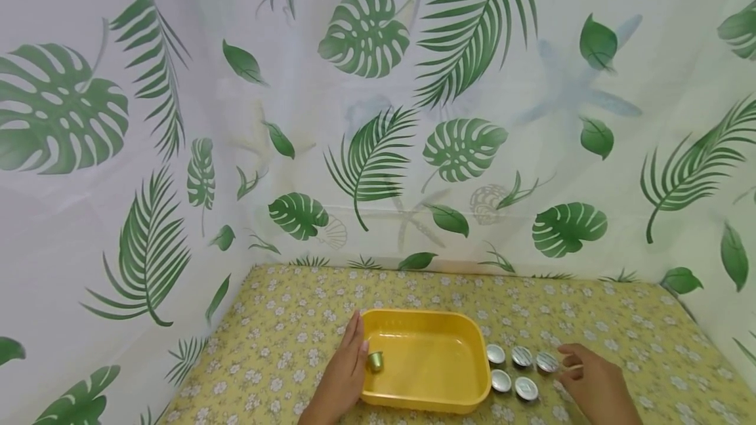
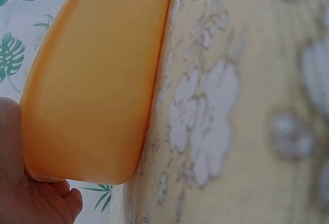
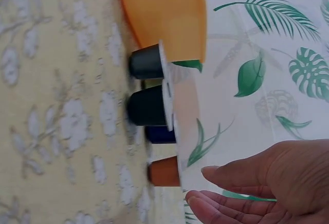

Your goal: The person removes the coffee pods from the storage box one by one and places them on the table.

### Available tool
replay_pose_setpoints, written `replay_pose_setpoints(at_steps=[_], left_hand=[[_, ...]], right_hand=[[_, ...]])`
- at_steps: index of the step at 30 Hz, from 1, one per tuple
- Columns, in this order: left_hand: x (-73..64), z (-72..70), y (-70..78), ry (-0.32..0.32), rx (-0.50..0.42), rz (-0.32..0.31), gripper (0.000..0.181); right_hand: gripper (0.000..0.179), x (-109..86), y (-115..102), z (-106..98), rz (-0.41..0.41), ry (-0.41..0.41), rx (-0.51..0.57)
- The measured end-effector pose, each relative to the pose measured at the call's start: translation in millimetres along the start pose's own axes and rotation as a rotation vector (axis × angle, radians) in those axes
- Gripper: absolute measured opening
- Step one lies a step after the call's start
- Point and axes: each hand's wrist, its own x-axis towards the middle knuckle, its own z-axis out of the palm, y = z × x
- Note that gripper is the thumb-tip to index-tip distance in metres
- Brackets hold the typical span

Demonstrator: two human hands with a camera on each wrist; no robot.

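Note:
In the head view my left hand (image 1: 342, 376) grips the left rim of a yellow plastic tray (image 1: 425, 404). The left wrist view has the tray's outer wall (image 2: 97, 80) with that hand's fingers (image 2: 56, 201) bent at its end. A green-gold coffee capsule (image 1: 375, 361) lies inside the tray, close to the left thumb. My right hand (image 1: 596, 382) is just right of a silver-lidded coffee capsule (image 1: 547, 363). From the right wrist, this capsule has an orange-brown body (image 3: 165, 171). Thumb and fingers stand apart beside its lid, holding nothing.
Several more lid-up capsules stand between tray and right hand, among them a front one (image 1: 526, 388), one by the tray (image 1: 495, 354) and a dark-bodied one (image 3: 149, 106). A floral yellow cloth (image 1: 266, 346) covers the table. Leaf-print sheets (image 1: 378, 241) hang behind and at the sides.

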Motion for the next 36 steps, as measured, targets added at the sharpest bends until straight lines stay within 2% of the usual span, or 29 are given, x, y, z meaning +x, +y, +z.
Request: replay_pose_setpoints(at_steps=[4,8,17,27,36], left_hand=[[0.0,0.6,-0.4,0.002,-0.003,0.000,0.058],[0.6,0.3,-0.5,0.000,-0.010,0.003,0.057],[1.1,1.8,-3.5,-0.002,-0.011,0.007,0.057],[3.2,0.0,-4.0,0.014,-0.007,0.031,0.057],[1.3,1.6,-3.5,0.000,-0.023,0.011,0.057]], right_hand=[[0.040,-2.9,-10,-6,-0.020,0.023,-0.020],[0.039,-2.9,-21,-9,0.005,0.016,-0.011],[0.044,-3.8,-43,-3,0.038,0.008,0.108],[0.038,-2.8,-66,3,-0.036,0.020,0.152],[0.037,-6.1,-83,15,-0.063,0.017,0.178]])
